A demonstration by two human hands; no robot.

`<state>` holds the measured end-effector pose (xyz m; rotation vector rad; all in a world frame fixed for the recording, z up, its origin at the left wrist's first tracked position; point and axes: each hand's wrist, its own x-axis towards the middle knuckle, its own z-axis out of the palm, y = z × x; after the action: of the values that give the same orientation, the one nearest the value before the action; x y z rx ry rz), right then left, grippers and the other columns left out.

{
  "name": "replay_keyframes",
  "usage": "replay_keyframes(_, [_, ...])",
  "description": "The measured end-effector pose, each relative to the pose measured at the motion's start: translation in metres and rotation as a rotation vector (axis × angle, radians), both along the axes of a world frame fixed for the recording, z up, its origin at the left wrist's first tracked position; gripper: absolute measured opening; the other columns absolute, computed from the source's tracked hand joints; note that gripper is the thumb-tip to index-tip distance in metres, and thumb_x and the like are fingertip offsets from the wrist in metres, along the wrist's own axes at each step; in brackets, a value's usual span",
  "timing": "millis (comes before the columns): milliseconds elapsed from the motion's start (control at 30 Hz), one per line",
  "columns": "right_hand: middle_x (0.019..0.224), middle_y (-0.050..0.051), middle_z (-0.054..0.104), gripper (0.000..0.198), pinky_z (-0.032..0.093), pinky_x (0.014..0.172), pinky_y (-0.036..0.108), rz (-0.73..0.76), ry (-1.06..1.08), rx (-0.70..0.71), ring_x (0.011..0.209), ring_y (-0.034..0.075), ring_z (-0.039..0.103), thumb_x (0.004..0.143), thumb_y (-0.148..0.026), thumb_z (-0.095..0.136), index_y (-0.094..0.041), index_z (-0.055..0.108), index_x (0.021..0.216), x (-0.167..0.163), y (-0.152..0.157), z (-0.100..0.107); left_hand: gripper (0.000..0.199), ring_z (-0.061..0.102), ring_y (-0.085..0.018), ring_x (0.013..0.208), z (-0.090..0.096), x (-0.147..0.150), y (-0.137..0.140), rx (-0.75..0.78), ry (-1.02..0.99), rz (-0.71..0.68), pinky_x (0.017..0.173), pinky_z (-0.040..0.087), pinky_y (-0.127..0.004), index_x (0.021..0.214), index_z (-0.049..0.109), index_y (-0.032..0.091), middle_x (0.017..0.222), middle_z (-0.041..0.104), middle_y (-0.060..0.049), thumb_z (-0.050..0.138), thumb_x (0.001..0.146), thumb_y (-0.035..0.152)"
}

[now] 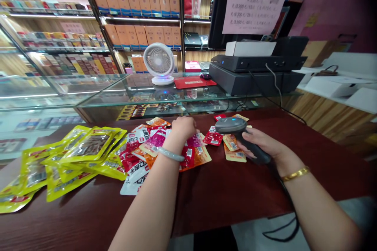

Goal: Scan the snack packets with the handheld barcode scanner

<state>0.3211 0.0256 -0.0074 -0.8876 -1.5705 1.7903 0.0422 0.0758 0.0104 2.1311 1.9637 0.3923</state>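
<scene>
The right hand is clenched around the handle of a grey barcode scanner, whose long axis runs from the palm up and left, its head pointing toward the small snack packets just beyond. The left hand rests curled on a pink packet; whether it grips it is unclear. Yellow pouches lie further left on the red-brown counter.

Both forearms are bare, with no sleeves in view. The left hand has a smooth, pale, translucent bangle of jade-like stone around its wrist. The right hand has a thin gold bracelet with a ridged, segmented surface at its wrist, and neither hand shows rings or gloves.
</scene>
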Motion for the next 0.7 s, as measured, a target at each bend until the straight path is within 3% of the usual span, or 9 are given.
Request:
replay_keyframes(100, [0.063, -0.001, 0.056, 0.032, 0.036, 0.037, 0.019, 0.012, 0.002, 0.018, 0.04, 0.007, 0.046, 0.088, -0.048, 0.062, -0.017, 0.056, 0.091, -0.001, 0.001, -0.001, 0.043, 0.052, -0.039, 0.12, 0.009, -0.007, -0.005, -0.185, 0.298, -0.016, 0.101, 0.037, -0.054, 0.096, 0.074, 0.025, 0.121, 0.066, -0.016, 0.083, 0.058, 0.044])
replay_keyframes(233, [0.064, -0.001, 0.057, 0.031, 0.037, 0.037, 0.019, 0.013, 0.01, 0.013, 0.042, 0.008, 0.046, 0.088, -0.047, 0.062, -0.017, 0.055, 0.096, -0.001, 0.001, -0.003, 0.056, 0.051, -0.037, 0.122, 0.01, -0.006, -0.004, -0.254, 0.369, -0.032, 0.103, 0.036, -0.052, 0.106, 0.071, 0.023, 0.127, 0.062, -0.017, 0.079, 0.059, 0.052])
replay_keyframes(367, [0.064, -0.001, 0.057, 0.034, 0.036, 0.037, 0.02, 0.011, -0.005, 0.013, 0.04, 0.008, 0.046, 0.088, -0.048, 0.062, -0.017, 0.055, 0.099, 0.0, 0.002, -0.004, 0.056, 0.054, -0.036, 0.119, 0.007, -0.007, -0.001, -0.147, 0.314, -0.035, 0.099, 0.039, -0.048, 0.107, 0.068, 0.023, 0.122, 0.065, -0.015, 0.077, 0.061, 0.054])
replay_keyframes(467, [0.064, -0.001, 0.058, 0.036, 0.035, 0.036, 0.02, -0.01, -0.026, 0.02, 0.038, 0.008, 0.047, 0.087, -0.05, 0.062, -0.017, 0.054, 0.099, 0.0, 0.003, -0.004, 0.05, 0.062, -0.03, 0.105, 0.006, -0.006, 0.0, -0.057, 0.166, -0.011, 0.09, 0.044, -0.039, 0.108, 0.064, 0.023, 0.109, 0.07, -0.011, 0.073, 0.067, 0.051])
replay_keyframes(600, [0.063, -0.002, 0.057, 0.036, 0.034, 0.035, 0.019, -0.022, -0.025, 0.017, 0.039, 0.008, 0.047, 0.086, -0.051, 0.063, -0.019, 0.052, 0.098, -0.001, 0.002, -0.004, 0.05, 0.066, -0.022, 0.086, 0.004, -0.001, -0.001, -0.053, -0.008, -0.076, 0.071, 0.045, -0.028, 0.108, 0.059, 0.023, 0.1, 0.071, -0.006, 0.075, 0.067, 0.046])
replay_keyframes(700, [0.063, -0.003, 0.056, 0.036, 0.034, 0.035, 0.02, -0.026, -0.019, 0.02, 0.039, 0.008, 0.047, 0.086, -0.051, 0.063, -0.019, 0.051, 0.097, -0.001, 0.002, -0.003, 0.05, 0.065, -0.021, 0.082, 0.003, 0.004, -0.002, -0.059, -0.038, -0.106, 0.067, 0.043, -0.027, 0.104, 0.059, 0.022, 0.098, 0.07, -0.006, 0.078, 0.064, 0.045])
